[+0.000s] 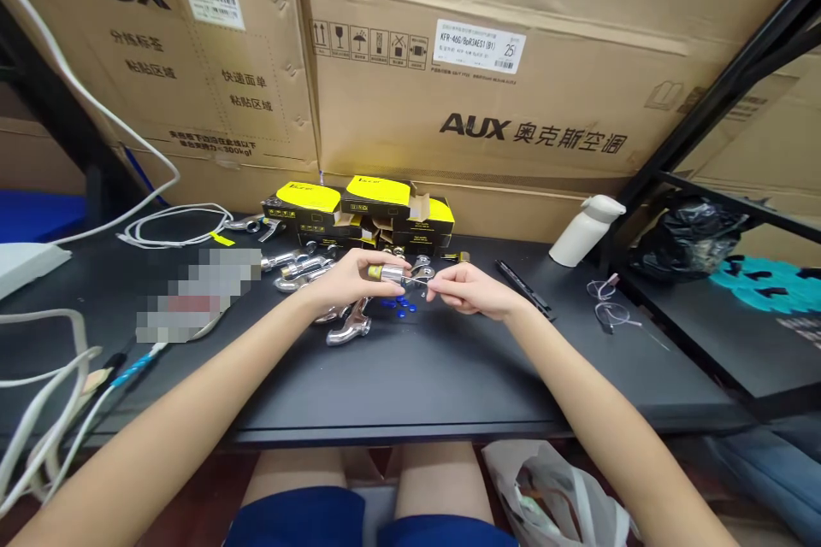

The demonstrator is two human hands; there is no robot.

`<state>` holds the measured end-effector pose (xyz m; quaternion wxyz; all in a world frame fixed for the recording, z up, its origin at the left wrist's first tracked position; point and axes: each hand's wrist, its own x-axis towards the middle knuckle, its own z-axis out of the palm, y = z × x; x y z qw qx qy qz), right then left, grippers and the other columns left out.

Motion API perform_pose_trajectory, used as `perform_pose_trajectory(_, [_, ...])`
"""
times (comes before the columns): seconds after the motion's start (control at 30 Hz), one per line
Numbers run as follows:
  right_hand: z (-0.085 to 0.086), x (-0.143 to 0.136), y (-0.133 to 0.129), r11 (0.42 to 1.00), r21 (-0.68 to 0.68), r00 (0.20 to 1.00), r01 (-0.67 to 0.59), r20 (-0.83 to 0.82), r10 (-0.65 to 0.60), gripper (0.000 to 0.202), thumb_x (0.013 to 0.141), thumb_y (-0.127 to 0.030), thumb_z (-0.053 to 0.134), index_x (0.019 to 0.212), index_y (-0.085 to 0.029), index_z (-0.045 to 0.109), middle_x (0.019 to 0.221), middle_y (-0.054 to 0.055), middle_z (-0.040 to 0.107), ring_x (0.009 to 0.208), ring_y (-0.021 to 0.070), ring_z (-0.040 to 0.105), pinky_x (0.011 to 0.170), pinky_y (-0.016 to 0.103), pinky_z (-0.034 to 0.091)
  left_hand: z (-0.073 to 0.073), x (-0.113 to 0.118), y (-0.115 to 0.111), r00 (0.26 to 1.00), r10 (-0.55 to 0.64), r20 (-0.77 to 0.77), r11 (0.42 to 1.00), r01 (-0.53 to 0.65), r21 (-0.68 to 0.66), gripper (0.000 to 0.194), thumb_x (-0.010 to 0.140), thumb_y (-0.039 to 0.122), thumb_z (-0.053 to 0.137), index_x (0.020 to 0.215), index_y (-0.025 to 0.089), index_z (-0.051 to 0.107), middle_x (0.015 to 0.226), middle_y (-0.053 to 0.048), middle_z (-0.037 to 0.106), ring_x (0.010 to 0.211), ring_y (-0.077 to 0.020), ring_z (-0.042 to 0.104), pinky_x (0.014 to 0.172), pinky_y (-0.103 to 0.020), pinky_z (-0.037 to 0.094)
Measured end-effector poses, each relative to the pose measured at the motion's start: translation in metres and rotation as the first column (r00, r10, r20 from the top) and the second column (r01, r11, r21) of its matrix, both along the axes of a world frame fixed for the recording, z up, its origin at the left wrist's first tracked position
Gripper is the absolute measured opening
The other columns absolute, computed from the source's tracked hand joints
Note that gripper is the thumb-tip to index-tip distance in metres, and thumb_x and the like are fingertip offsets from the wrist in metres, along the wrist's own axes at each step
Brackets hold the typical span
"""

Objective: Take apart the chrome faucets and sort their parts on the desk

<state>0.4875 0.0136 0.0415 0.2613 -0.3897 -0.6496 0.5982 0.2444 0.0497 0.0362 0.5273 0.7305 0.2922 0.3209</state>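
My left hand [339, 280] is closed around a shiny chrome faucet part [392, 274] with a yellow label at its near end, held just above the desk. Opposite it, my right hand [467, 288] pinches a thin metal rod [416, 279] that points at the part's right end. Whether the rod's tip sits inside the part is too small to tell. Several small blue caps [402, 308] lie on the desk below the hands. A curved chrome faucet piece [350, 326] rests nearer to me, and more chrome fittings [301, 267] lie behind and beside my left hand.
Black and yellow boxes [375, 195] are stacked at the back, against large cardboard cartons [398, 120]. To the right are a black pen-like object [522, 286], a white bottle [585, 232] and glasses [606, 299]. White cables [173, 222] and a pixelated object [198, 295] occupy the left.
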Motion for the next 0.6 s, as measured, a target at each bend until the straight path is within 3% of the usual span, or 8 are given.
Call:
perform_pose_trajectory(0.2, [0.0018, -0.0006, -0.0011, 0.998, 0.052, 0.998, 0.04, 0.041, -0.042, 0.036, 0.08, -0.046, 0.062, 0.083, -0.011, 0.069, 0.047, -0.008, 0.036, 0.041, 0.0035, 0.021, 0.037, 0.019, 0.012, 0.0006, -0.001, -0.0002, 0.999, 0.008, -0.05, 1.0, -0.007, 0.008, 0.045, 0.065, 0.031, 0.078, 0.106, 0.016, 0.068, 0.104, -0.009, 0.069, 0.094, -0.022, 0.064, 0.082, -0.034, 0.053])
perform_pose_trajectory(0.37, [0.0041, -0.0024, -0.0033, 0.978, 0.199, 0.989, 0.067, 0.118, -0.092, 0.042, 0.081, -0.05, 0.059, 0.082, -0.01, 0.071, 0.048, -0.006, 0.038, 0.041, 0.0043, 0.024, 0.038, 0.02, 0.016, 0.002, 0.0019, -0.0035, 0.999, -0.013, 0.049, 1.0, 0.014, -0.026, 0.044, 0.065, 0.026, 0.079, 0.103, 0.018, 0.059, 0.102, -0.008, 0.069, 0.099, -0.0208, 0.064, 0.085, -0.034, 0.051])
perform_pose_trajectory(0.5, [0.0064, -0.0023, -0.0055, 0.933, 0.357, 0.976, 0.047, 0.182, -0.119, 0.042, 0.084, -0.049, 0.055, 0.081, -0.01, 0.071, 0.05, -0.004, 0.042, 0.044, 0.0057, 0.03, 0.043, 0.021, 0.024, 0.0046, 0.0022, -0.005, 0.998, -0.011, 0.062, 1.0, 0.013, -0.028, 0.034, 0.065, 0.027, 0.079, 0.089, 0.016, 0.057, 0.094, -0.006, 0.069, 0.089, -0.0172, 0.065, 0.079, -0.03, 0.052])
perform_pose_trajectory(0.6, [0.0064, -0.0031, -0.0078, 0.88, 0.474, 0.963, 0.033, 0.219, -0.154, 0.042, 0.087, -0.047, 0.051, 0.078, -0.011, 0.07, 0.051, -0.003, 0.044, 0.049, 0.0083, 0.035, 0.048, 0.022, 0.03, 0.008, 0.0003, -0.0044, 1.0, 0.007, 0.005, 0.999, -0.007, -0.033, 0.034, 0.068, 0.032, 0.076, 0.091, 0.016, 0.059, 0.088, -0.005, 0.068, 0.079, -0.0164, 0.065, 0.069, -0.027, 0.052])
